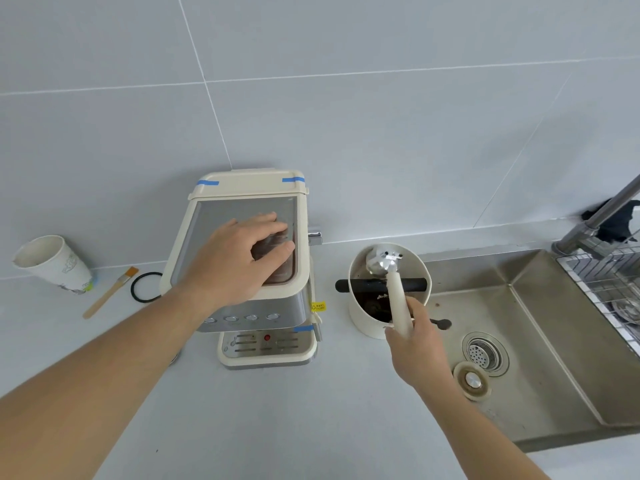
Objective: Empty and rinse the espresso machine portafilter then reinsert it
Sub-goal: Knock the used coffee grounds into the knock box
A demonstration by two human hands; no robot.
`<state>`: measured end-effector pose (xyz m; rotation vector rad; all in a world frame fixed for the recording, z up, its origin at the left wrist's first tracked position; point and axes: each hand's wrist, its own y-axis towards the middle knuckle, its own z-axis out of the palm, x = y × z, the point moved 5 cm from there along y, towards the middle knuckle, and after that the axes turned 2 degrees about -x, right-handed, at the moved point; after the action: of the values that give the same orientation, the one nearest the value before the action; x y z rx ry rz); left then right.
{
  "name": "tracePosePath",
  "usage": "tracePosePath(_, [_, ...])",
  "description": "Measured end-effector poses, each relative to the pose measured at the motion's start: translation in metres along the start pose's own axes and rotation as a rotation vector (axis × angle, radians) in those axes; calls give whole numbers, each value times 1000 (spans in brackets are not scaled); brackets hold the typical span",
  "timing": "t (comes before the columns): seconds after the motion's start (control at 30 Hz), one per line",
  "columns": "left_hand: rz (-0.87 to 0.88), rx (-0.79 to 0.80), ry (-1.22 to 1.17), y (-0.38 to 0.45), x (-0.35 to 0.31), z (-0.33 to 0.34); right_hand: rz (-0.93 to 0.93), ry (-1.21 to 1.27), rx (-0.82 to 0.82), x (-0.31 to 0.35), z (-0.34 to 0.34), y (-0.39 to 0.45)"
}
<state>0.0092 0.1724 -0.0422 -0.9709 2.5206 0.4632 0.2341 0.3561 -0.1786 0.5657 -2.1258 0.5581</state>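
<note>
The left hand (242, 258) lies flat on top of the espresso machine (242, 271), with its fingers spread out and nothing held in it. The machine stands on the counter (277, 427), near the back edge by the wall. The right hand (415, 344) is closed tight around the cream handle of the portafilter (393, 282). The portafilter is tipped over the knock box (384, 306), with its shiny metal head down inside by the far wall of the box. The handle crosses over the black bar (363, 285) that runs across the box. Dark coffee bits lie in the bottom of the box. The knock box sits on the counter between the machine and the sink (554, 358), just beside the sink's left edge. In the sink there is a round drain (483, 353), and a drain plug (471, 381) lies next to it. A wire rack (602, 289) sits on the right side of the sink. Near the left edge of the counter a paper cup (52, 263) stands, tilted as seen here, with a small brush (110, 292) and a black ring (147, 286) beside it.
</note>
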Motion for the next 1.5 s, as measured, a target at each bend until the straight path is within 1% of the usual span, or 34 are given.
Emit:
tracePosePath(0.17, [3,-5,-12,0,-3,-2,14,-93,36,-2,0,6])
tracePosePath(0.4, [-16,9,12,1,1,-1,-28,-13,-27,0,-6,0])
tracePosePath(0.63, [-7,0,11,0,-2,-2,4,-100,23,-7,2,8])
tracePosePath(0.97, [-7,-4,-6,-1,-6,-4,-20,-9,-24,-2,-6,5])
tracePosePath(1.2, [-21,-1,-12,-2,-5,-4,31,-73,36,-15,6,9])
tracePosePath(1.5, [-20,-35,-44,-4,-12,-8,38,-15,58,-14,5,10])
